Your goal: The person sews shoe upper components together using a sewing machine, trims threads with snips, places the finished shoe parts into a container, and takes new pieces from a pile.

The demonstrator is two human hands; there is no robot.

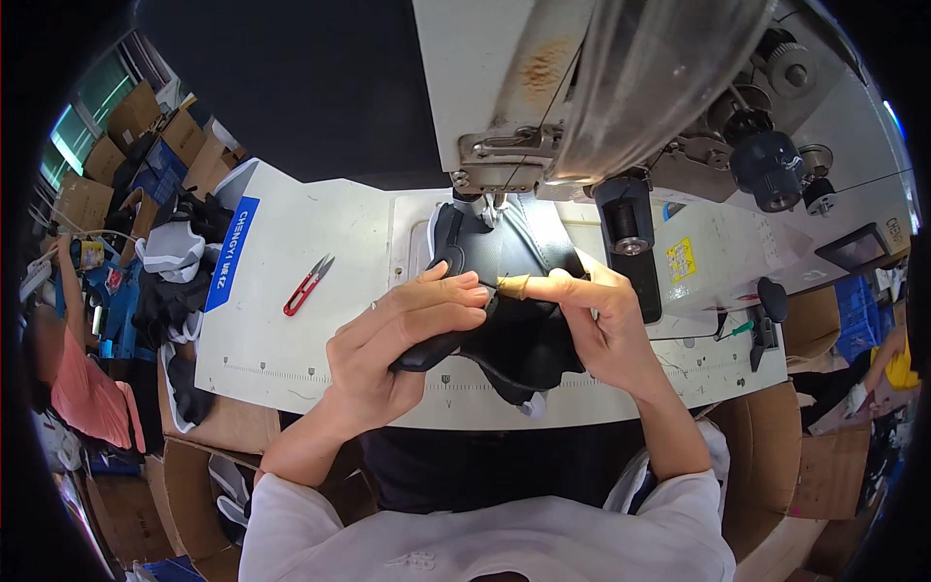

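A black shoe upper, smooth on its outside, lies under the presser foot of a sewing machine. My left hand is closed over the upper's near left edge, its fingers pressed together. From the other side my right hand pinches the upper, the tip of its index finger wrapped in a yellowish finger cover. The two hands' fingertips nearly meet over the dark material. Soft black lining hangs down below them, with a bit of white at its lower end.
Red-handled thread snips lie on the white machine table to the left. Cardboard boxes stand below both sides of the table. Dark and white shoe pieces are heaped beyond its left edge. Other people are at both sides.
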